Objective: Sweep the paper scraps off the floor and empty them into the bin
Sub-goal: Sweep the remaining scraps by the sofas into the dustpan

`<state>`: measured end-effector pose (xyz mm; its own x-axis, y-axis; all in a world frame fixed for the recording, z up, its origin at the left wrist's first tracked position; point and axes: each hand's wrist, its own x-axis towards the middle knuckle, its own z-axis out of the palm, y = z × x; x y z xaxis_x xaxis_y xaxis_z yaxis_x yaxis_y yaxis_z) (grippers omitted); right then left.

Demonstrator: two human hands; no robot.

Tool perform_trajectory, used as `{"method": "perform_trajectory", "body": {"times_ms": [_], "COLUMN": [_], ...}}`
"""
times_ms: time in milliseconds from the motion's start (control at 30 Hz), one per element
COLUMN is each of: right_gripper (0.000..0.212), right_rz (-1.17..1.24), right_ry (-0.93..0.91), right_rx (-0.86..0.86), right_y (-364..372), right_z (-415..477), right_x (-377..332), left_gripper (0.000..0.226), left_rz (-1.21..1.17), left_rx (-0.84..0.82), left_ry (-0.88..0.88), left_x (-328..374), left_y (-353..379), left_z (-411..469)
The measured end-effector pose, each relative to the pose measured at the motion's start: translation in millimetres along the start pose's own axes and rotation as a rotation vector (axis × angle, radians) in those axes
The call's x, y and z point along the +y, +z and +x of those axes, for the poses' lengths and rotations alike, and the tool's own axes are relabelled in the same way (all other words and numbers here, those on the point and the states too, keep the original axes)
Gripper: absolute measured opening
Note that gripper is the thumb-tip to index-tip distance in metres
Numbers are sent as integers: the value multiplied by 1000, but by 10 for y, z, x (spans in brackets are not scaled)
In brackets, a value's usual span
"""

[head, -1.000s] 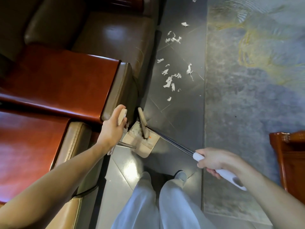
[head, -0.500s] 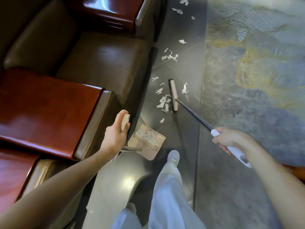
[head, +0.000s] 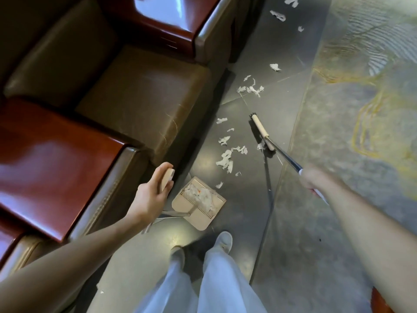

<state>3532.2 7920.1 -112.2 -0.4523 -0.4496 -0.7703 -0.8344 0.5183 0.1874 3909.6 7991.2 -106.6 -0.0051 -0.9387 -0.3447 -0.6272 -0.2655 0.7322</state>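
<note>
Left of the dustpan (head: 200, 221) stands a brown leather armchair (head: 140, 98), with a glossy red wooden armrest (head: 56, 159) on the near side of its seat and another on the far side. The left hand (head: 151, 197) is just left of the dustpan and above it. Its grip is closed round the beige top of the dustpan's long handle (head: 166, 180). A thin metal rod runs from under that hand down to the near edge of the dustpan, which sits on the dark tiled floor (head: 243, 211).

A heap of white paper scraps (head: 199, 195) lies inside the dustpan. On the near side of the dustpan are the person's pale trousers (head: 225, 281) and a white shoe (head: 223, 241).

More scraps lie loose on the floor beyond the dustpan. One bit lies just past its far edge, and a thicker cluster (head: 225, 159) lies a little farther on. Another bunch and some single pieces trail well away toward the far end of the armchair.

Beyond the dustpan and to its right is the broom (head: 262, 134), a beige bar with dark bristles along its left side. One scrap is against its near end. Whether the bristles touch the floor is not clear.

The broom's dark stick slants back to the right hand (head: 314, 179), well to the right of the dustpan. Its grip is closed round the stick where the dark shaft meets the white end.

Farthest right of the dustpan lies a grey rug (head: 361, 109) with yellow lines.
</note>
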Motion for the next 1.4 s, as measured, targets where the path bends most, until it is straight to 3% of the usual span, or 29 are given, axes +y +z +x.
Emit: {"method": "perform_trajectory", "body": {"times_ms": [33, 200, 333, 533, 667, 767, 1000, 1267, 1400], "right_gripper": [34, 31, 12, 47, 69, 71, 73, 65, 43], "right_rz": [-18, -82, -344, -437, -230, -28, 193, 653, 747], "right_ry": [-19, -227, -245, -338, -306, -277, -209, -34, 33], "right_rx": [28, -62, -124, -245, -360, -403, -335, -265, -202], "right_y": [2, 35, 63, 358, 613, 727, 1094, 1373, 1431], "right_z": [48, -46, -398, -842, -1177, -1381, -1724, -1884, -1902], "right_x": [-16, -128, -221, 25, 160, 350, 651, 1118, 1220], "left_gripper": [35, 34, 41, 46, 43, 43, 38, 44, 46], "left_rz": [-3, -33, -98, -76, -50, -25, -36, 18, 26], "left_rx": [-8, -6, -5, -15, -35, -80, -153, -214, -243], "left_ry": [-14, 13, 29, 77, 128, 174, 220, 302, 292], "left_x": [39, 152, 213, 316, 316, 285, 204, 292, 324], "left_y": [20, 77, 147, 216, 191, 154, 20, 159, 283], "left_z": [24, 191, 323, 616, 727, 734, 653, 529, 472]}}
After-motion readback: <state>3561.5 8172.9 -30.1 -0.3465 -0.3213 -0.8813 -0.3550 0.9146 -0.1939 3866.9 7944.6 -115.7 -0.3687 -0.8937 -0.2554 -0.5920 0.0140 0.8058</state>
